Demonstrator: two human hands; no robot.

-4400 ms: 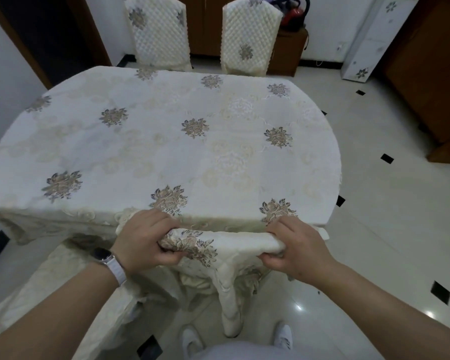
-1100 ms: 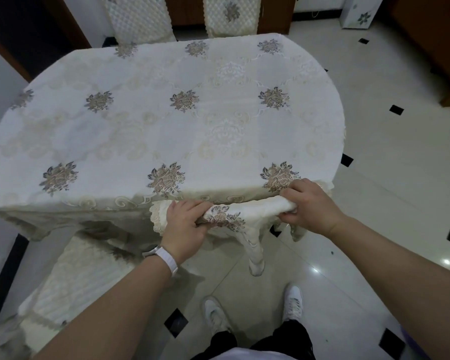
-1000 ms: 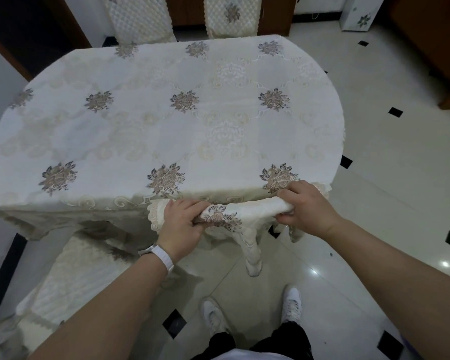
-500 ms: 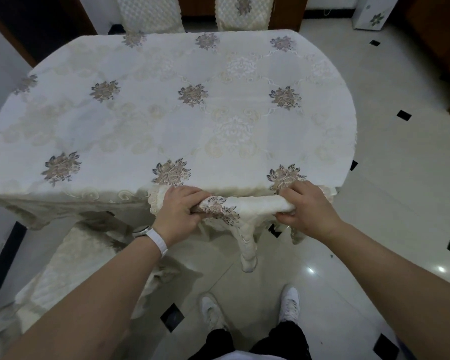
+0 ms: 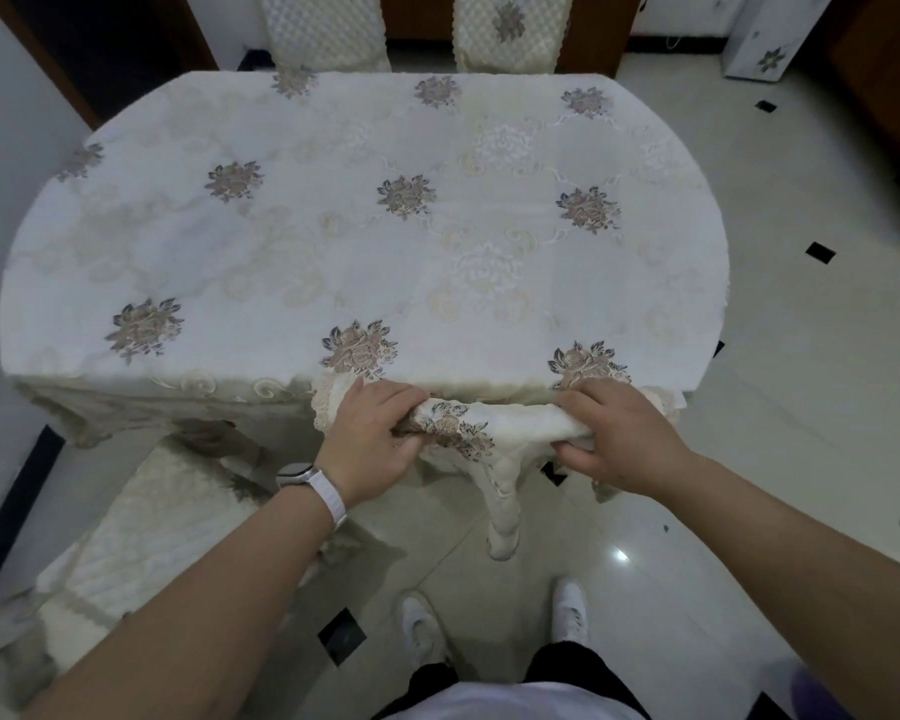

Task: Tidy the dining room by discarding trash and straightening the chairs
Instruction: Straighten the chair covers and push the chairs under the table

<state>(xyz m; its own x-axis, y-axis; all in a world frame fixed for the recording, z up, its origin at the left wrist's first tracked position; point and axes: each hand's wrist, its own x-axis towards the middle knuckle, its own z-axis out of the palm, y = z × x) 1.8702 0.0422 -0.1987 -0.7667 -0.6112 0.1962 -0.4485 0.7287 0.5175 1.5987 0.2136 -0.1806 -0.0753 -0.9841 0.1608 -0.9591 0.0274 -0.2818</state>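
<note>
At near edge of the oval table with cream floral-embroidered tablecloth (image 5: 437,241), head view: left hand (image 5: 367,439) and right hand (image 5: 614,433) both clenched around the top rail of a cream fabric-covered chair (image 5: 494,433), its backrest touching the table edge. Second covered chair (image 5: 141,522) sits lower left, angled. Two quilted chair backs (image 5: 323,28) at far side. White shoes (image 5: 570,610) on glossy tile floor (image 5: 801,407).

L hand (image 5: 370,439) & R hand (image 5: 619,439) both grip chair top rail (image 5: 510,423), tucked against table (image 5: 365,241).
</note>
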